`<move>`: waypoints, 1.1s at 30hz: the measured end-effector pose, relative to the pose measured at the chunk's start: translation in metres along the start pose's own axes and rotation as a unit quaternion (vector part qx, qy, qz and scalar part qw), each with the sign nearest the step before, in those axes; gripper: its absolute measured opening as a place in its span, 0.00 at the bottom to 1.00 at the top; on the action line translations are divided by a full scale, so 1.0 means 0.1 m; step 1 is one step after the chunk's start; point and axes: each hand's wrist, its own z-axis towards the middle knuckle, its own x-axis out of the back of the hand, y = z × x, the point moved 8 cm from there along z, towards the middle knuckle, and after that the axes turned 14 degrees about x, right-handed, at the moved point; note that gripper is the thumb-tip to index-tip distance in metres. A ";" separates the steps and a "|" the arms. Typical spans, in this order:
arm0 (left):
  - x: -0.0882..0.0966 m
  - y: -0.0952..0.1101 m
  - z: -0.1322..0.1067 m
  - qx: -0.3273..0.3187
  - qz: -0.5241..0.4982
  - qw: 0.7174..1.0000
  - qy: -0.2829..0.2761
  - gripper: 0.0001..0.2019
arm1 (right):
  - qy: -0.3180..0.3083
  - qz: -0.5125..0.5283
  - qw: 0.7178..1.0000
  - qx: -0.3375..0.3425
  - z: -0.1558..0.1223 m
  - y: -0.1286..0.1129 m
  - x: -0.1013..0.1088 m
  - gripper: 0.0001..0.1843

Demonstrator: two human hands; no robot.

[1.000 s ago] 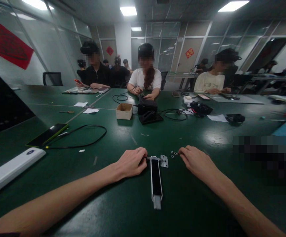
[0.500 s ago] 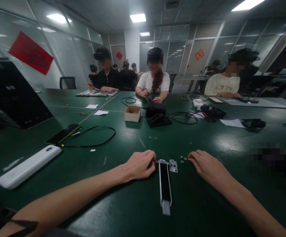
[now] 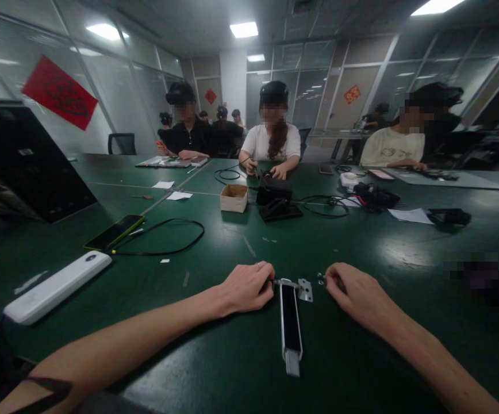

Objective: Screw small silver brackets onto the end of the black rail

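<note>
A long narrow black-and-silver part (image 3: 291, 321) lies on the green table (image 3: 215, 345) between my hands, pointing toward me. A small silver bracket (image 3: 304, 289) sits at its far end. My left hand (image 3: 247, 286) rests curled on the table, fingertips pinching something small at the part's far left corner. My right hand (image 3: 353, 290) lies knuckles up, its fingers bent down over tiny metal nuts (image 3: 320, 279) just right of the bracket; whether it holds one is hidden.
A white elongated device (image 3: 55, 286), a green-edged phone (image 3: 114, 230) and a looped black cable (image 3: 167, 238) lie at left. A cardboard box (image 3: 233, 197) and black equipment (image 3: 275, 198) stand further back. Three people sit working across the table.
The view has shifted, so everything sits slightly right and lower. My right hand has slid left onto the small nuts. My left hand stays at the part's end.
</note>
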 end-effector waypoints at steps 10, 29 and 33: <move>-0.01 0.00 -0.01 -0.004 0.006 1.000 0.017 0.05 | 0.009 0.111 0.990 0.088 0.03 -0.34 -0.23 0.14; 0.01 0.01 -0.01 0.001 0.004 1.000 0.003 0.04 | 0.075 0.095 0.982 0.143 0.01 -0.37 -0.21 0.10; 0.00 0.01 -0.01 0.004 0.006 1.000 -0.003 0.04 | 0.081 0.093 0.980 0.156 0.01 -0.39 -0.17 0.10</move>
